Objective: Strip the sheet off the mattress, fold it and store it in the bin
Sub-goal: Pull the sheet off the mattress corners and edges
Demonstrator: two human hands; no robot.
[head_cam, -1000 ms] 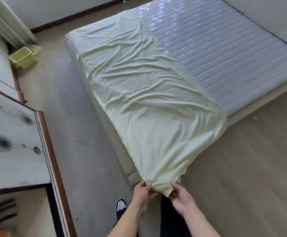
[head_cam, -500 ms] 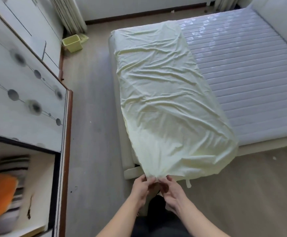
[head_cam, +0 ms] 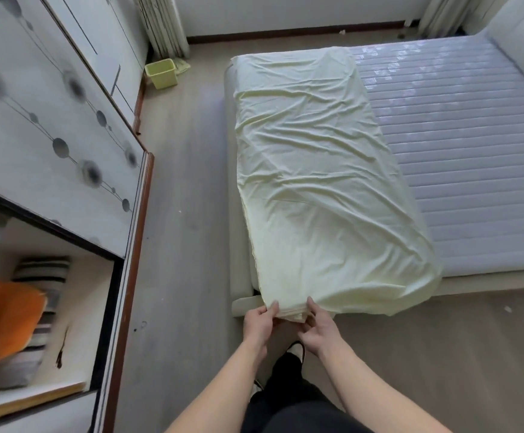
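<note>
A pale yellow sheet [head_cam: 317, 189], folded lengthwise into a long wrinkled strip, lies along the left side of the grey quilted mattress [head_cam: 460, 157]. Its near end hangs over the foot of the bed. My left hand [head_cam: 259, 320] and my right hand [head_cam: 318, 328] both pinch the layered near corner of the sheet, thumbs on top, close together. A small yellow-green bin [head_cam: 161, 73] stands on the floor at the far left, beside the wardrobe.
A wardrobe [head_cam: 51, 135] with patterned sliding doors runs along the left; its near section is open, showing an orange and striped bedding stack [head_cam: 10, 323]. Wood floor lies between wardrobe and bed. Curtains hang at the far wall. My dark trousers and a shoe show below.
The camera has swung left and up, bringing the wardrobe into view. My hands have gathered the sheet's near corner together and hold its stacked layers at the bed's foot.
</note>
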